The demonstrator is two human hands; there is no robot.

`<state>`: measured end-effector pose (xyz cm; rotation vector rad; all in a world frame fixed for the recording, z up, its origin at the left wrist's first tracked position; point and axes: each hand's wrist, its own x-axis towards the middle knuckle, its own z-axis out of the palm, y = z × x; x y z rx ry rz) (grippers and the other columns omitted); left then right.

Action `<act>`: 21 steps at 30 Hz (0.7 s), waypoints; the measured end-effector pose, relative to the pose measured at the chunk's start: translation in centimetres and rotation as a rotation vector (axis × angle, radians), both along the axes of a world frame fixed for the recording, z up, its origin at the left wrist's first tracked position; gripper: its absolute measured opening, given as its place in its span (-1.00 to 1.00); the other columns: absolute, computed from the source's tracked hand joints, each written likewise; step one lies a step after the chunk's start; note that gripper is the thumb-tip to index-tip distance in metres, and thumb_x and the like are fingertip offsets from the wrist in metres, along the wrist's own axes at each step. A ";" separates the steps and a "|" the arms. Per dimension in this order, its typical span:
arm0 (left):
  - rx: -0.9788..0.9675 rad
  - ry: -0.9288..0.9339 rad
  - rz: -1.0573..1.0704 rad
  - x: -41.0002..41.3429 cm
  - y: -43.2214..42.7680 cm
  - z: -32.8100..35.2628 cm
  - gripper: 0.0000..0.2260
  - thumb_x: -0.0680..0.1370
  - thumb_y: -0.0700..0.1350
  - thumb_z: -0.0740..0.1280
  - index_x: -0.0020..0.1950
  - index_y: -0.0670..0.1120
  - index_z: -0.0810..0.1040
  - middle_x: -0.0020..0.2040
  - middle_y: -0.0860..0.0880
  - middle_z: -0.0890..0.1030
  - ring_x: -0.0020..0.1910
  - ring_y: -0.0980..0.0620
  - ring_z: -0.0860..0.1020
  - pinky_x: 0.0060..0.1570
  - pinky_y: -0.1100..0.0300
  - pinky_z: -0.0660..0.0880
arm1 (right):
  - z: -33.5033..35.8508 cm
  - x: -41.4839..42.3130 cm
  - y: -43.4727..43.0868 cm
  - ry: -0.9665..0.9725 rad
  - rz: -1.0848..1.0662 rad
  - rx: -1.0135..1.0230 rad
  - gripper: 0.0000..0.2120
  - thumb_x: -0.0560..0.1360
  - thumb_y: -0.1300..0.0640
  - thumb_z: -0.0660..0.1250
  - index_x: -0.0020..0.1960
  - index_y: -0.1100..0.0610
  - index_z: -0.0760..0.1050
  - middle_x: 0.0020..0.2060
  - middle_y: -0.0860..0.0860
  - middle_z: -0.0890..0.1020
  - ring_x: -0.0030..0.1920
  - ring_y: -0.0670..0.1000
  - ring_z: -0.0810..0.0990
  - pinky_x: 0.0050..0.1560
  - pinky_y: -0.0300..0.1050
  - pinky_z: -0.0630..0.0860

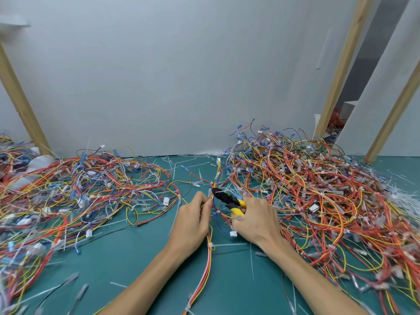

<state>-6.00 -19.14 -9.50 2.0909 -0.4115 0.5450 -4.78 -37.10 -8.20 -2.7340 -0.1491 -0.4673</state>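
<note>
Nothing legible anywhere — no text, no labels.

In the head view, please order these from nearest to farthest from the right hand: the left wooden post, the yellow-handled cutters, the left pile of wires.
1. Yellow-handled cutters: gripped by the right hand itself, at the centre.
2. Left pile of wires: on the mat, beyond the left hand, which pinches a wire bundle.
3. Left wooden post: far left, against the wall.
</note>
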 end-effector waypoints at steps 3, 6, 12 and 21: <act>0.001 0.003 0.001 0.0 0.0 0.1 -0.84 0.65 -0.08 0.19 -0.12 -0.07 0.40 -0.47 0.00 0.43 -0.48 0.02 0.38 -0.38 0.00 0.35 | 0.0 0.0 -0.1 -0.005 0.007 -0.001 -0.81 0.22 -0.02 0.20 -0.38 0.04 0.22 -0.49 -0.03 0.36 -0.46 0.00 0.31 -0.45 -0.14 0.24; 0.010 -0.007 0.006 -0.1 0.0 0.1 -0.83 0.65 -0.08 0.20 -0.13 -0.06 0.39 -0.47 0.03 0.42 -0.47 0.03 0.39 -0.38 0.02 0.35 | 0.0 0.0 -0.1 -0.007 0.004 -0.009 -0.81 0.23 0.00 0.22 -0.38 0.05 0.22 -0.49 -0.03 0.35 -0.47 -0.03 0.27 -0.47 -0.14 0.18; 0.012 0.000 0.008 -0.2 0.0 0.2 -0.82 0.65 -0.07 0.19 -0.14 -0.04 0.37 -0.47 0.05 0.42 -0.48 0.05 0.38 -0.39 0.01 0.34 | 0.0 0.0 -0.1 -0.011 0.007 0.003 -0.82 0.22 -0.01 0.20 -0.37 0.06 0.23 -0.48 -0.02 0.36 -0.47 -0.01 0.27 -0.47 -0.13 0.20; -0.019 0.020 -0.007 -0.3 0.0 0.4 -0.82 0.65 -0.07 0.20 -0.13 -0.08 0.40 -0.45 -0.03 0.48 -0.46 -0.03 0.43 -0.34 -0.07 0.40 | -0.3 -0.1 -0.2 -0.025 -0.008 0.057 -0.79 0.25 -0.01 0.30 -0.33 0.06 0.30 -0.43 0.00 0.46 -0.42 0.05 0.37 -0.45 -0.11 0.27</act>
